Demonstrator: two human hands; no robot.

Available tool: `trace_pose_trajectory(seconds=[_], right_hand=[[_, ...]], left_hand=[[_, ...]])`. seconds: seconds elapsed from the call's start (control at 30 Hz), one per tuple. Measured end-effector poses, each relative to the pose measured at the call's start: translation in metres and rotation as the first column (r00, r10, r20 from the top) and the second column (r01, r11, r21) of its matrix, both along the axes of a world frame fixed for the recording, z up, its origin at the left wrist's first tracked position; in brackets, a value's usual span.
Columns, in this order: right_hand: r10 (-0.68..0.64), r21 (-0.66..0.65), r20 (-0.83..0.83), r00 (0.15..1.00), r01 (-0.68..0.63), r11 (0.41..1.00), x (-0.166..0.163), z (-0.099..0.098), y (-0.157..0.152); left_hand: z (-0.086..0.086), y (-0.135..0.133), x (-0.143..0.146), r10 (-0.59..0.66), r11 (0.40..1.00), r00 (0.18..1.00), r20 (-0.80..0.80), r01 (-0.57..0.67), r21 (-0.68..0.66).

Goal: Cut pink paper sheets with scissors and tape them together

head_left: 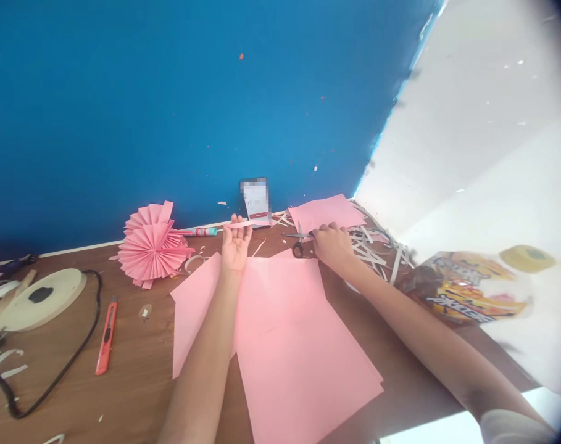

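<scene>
My left hand is palm up above the far edge of the pink sheets, its thumb and fingers closed on a narrow pink paper strip that reaches toward the phone. My right hand is curled over one handle of a pair of scissors. The blades are spread and the other black handle ring shows beside the fingers. Beneath my wrists lie large pink paper sheets, overlapping at angles. Another stack of pink paper lies just behind my right hand.
Left are folded pink paper rosettes, a glue stick, a red box cutter, a cream tape roll and a black cord. A phone leans on the blue wall. Paper scraps and a printed plastic bag are right.
</scene>
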State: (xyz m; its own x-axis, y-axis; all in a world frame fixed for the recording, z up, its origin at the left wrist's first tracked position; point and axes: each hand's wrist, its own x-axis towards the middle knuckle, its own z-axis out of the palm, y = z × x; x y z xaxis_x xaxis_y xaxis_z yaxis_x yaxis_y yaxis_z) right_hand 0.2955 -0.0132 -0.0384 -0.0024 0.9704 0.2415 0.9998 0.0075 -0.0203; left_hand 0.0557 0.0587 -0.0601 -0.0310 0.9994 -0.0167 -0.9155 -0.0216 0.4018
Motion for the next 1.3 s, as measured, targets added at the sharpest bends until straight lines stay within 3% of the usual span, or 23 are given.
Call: trace_pose_trajectory(seconds=[0.13,0.2,0.23,0.3,0.37,0.5,0.6,0.67,0.8,0.9,0.97,1.0,1.07,1.13,1.17,1.23,1.3], right_hand=[[0.044,0.004,-0.169,0.985,-0.044,0.999,0.000,0.016,-0.001],[0.178,-0.025,-0.312,0.933,-0.195,0.980,-0.003,0.021,-0.002],[0.281,-0.048,-0.368,0.887,-0.319,0.946,-0.006,0.023,-0.003],[0.487,-0.107,-0.422,0.765,-0.576,0.811,-0.013,0.023,-0.007],[0.592,-0.170,-0.399,0.701,-0.691,0.703,-0.021,0.023,-0.013],[0.583,-0.274,-0.253,0.772,-0.635,0.722,-0.032,0.026,-0.028],[0.577,-0.412,-0.212,0.789,-0.608,0.679,-0.035,0.033,-0.038],[0.563,-0.445,-0.188,0.805,-0.581,0.681,-0.036,0.036,-0.042],[0.535,-0.431,-0.149,0.832,-0.542,0.721,-0.037,0.038,-0.044],[0.526,-0.326,-0.323,0.787,-0.614,0.719,-0.038,0.037,-0.038],[0.457,-0.151,-0.602,0.655,-0.655,0.740,-0.038,0.034,-0.030],[0.383,-0.059,-0.759,0.526,-0.642,0.765,-0.037,0.032,-0.025],[0.179,0.074,-0.973,0.148,-0.535,0.841,-0.034,0.029,-0.016],[0.050,0.134,-0.974,-0.223,-0.381,0.915,-0.029,0.026,-0.008],[0.022,0.133,-0.943,-0.331,-0.316,0.939,-0.027,0.026,-0.006],[-0.005,0.117,-0.916,-0.400,-0.278,0.954,-0.025,0.027,-0.005],[-0.036,0.084,-0.947,-0.320,-0.355,0.931,-0.028,0.032,-0.008]], left_hand=[[-0.002,0.002,-0.002,0.013,1.000,1.000,0.007,-0.013,-0.021],[-0.002,0.003,-0.003,0.021,0.999,1.000,0.021,-0.021,-0.030],[-0.003,0.004,-0.004,0.025,0.999,0.999,0.036,-0.024,-0.027],[-0.004,0.005,-0.004,0.017,1.000,0.997,0.077,-0.017,-0.008],[-0.007,0.006,-0.003,0.006,1.000,0.993,0.118,-0.005,-0.006],[-0.008,0.008,-0.001,0.014,0.998,0.988,0.153,-0.005,-0.059],[0.000,0.011,-0.009,0.051,0.998,0.986,0.157,-0.045,-0.042],[0.007,0.013,-0.020,0.092,0.996,0.983,0.159,-0.092,-0.007],[0.017,0.014,-0.045,0.146,0.986,0.967,0.210,-0.161,0.052],[0.021,0.009,-0.050,0.118,0.992,0.965,0.236,-0.127,0.023],[0.026,0.004,-0.043,0.073,0.997,0.978,0.197,-0.068,-0.030],[0.029,0.001,-0.037,0.046,0.998,0.986,0.163,-0.038,-0.054],[0.036,-0.004,-0.023,-0.016,0.995,0.996,0.090,0.024,-0.094],[0.045,-0.009,-0.008,-0.082,0.989,0.996,0.020,0.084,-0.122],[0.049,-0.012,-0.001,-0.121,0.984,0.992,-0.018,0.117,-0.134],[0.058,-0.017,0.009,-0.206,0.972,0.975,-0.086,0.193,-0.137],[0.066,-0.022,0.014,-0.294,0.953,0.947,-0.132,0.280,-0.115]])
